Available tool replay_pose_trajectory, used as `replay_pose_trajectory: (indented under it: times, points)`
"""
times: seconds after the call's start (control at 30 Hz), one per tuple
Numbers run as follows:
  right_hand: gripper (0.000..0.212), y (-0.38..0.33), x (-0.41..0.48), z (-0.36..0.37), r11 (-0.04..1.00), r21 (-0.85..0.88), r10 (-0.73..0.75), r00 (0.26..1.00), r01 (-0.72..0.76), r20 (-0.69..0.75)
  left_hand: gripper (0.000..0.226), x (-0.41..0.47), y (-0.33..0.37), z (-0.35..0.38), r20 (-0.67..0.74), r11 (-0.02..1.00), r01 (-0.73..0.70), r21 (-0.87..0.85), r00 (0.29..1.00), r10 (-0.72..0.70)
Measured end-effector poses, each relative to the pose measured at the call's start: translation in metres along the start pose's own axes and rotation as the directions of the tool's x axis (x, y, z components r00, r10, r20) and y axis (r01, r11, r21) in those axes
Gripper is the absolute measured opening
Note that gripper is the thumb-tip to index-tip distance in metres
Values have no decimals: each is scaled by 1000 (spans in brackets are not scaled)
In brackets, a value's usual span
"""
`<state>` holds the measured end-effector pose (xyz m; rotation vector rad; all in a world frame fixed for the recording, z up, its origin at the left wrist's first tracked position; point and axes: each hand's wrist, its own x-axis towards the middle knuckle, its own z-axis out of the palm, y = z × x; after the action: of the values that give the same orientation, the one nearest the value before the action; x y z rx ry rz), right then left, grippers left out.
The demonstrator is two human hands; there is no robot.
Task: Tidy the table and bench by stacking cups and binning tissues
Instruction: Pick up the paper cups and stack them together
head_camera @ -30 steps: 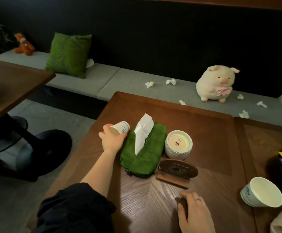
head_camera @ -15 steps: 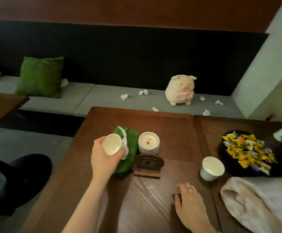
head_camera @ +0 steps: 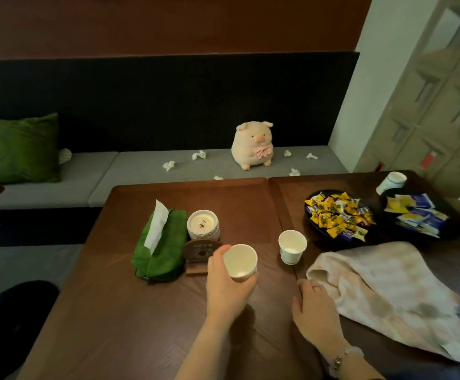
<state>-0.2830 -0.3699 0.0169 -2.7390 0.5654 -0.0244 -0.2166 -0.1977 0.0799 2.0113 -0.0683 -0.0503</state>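
Observation:
My left hand [head_camera: 224, 290] holds a white paper cup [head_camera: 240, 262] upright above the wooden table [head_camera: 130, 319], mouth toward me. A second white cup [head_camera: 292, 246] stands on the table just to its right. A third cup [head_camera: 392, 182] stands at the far right of the adjoining table. My right hand [head_camera: 315, 311] lies flat on the table, fingers spread, touching the edge of a pale cloth [head_camera: 387, 292]. Several crumpled tissues, such as one [head_camera: 169, 165] and another [head_camera: 198, 155], lie scattered on the grey bench [head_camera: 130, 171].
A green tissue pouch [head_camera: 159, 248], a candle jar [head_camera: 203, 224] and a small wooden sign [head_camera: 200, 252] stand left of my left hand. Two dark plates of wrapped sweets [head_camera: 338, 215] [head_camera: 415, 215] sit on the right table. A plush pig [head_camera: 252, 145] and green cushion [head_camera: 20, 149] rest on the bench.
My left hand has carried its cup from beside the tissue pouch rightward toward the standing cup. My view has swung right. My right hand has stayed flat on the table.

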Motion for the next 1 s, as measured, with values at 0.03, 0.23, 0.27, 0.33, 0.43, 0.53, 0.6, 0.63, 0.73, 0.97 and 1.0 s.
replay_pose_trajectory:
  times: [0.03, 0.23, 0.27, 0.33, 0.43, 0.53, 0.6, 0.63, 0.73, 0.97, 1.0]
  points:
    - [41, 0, 6, -3, 999, 40, 36, 999, -34, -37, 78, -5, -1, 4, 12, 1000, 5, 10, 1000, -5]
    - [89, -8, 58, -24, 934, 309, 226, 966, -180, -122, 77, -9, -12, 6, 15, 995, -27, 91, 1000, 26]
    - [96, -10, 65, -24, 935, 303, 228, 967, -186, -110, 76, -7, -12, 5, 18, 994, -32, 105, 999, 30]
    - [108, -13, 78, -21, 931, 300, 241, 967, -206, -84, 76, -2, -13, 7, 31, 991, -38, 125, 999, 35]
    - [115, -20, 95, -13, 932, 290, 244, 968, -218, -58, 74, 7, -12, 17, 24, 993, -28, 118, 999, 25]
    - [117, -23, 105, -6, 926, 301, 250, 968, -229, -34, 73, 22, -7, 28, 26, 995, -12, 103, 1000, 10]
    - [115, -24, 108, -1, 926, 300, 249, 968, -230, -27, 73, 31, -4, 34, 24, 997, -18, 80, 1000, 17]
    - [112, -25, 108, 1, 929, 295, 243, 970, -224, -31, 74, 34, -2, 36, 21, 997, -31, 71, 999, 30]
    - [104, -25, 110, 5, 940, 270, 230, 972, -208, -50, 75, 42, 0, 40, 11, 996, -44, 77, 999, 43]
    - [77, -24, 110, 9, 943, 276, 203, 978, -186, -35, 76, 49, 1, 36, -10, 994, -26, 109, 1000, 27]
    - [76, -24, 109, 9, 942, 283, 192, 981, -179, -21, 76, 50, 2, 35, -15, 994, -22, 108, 1000, 24]
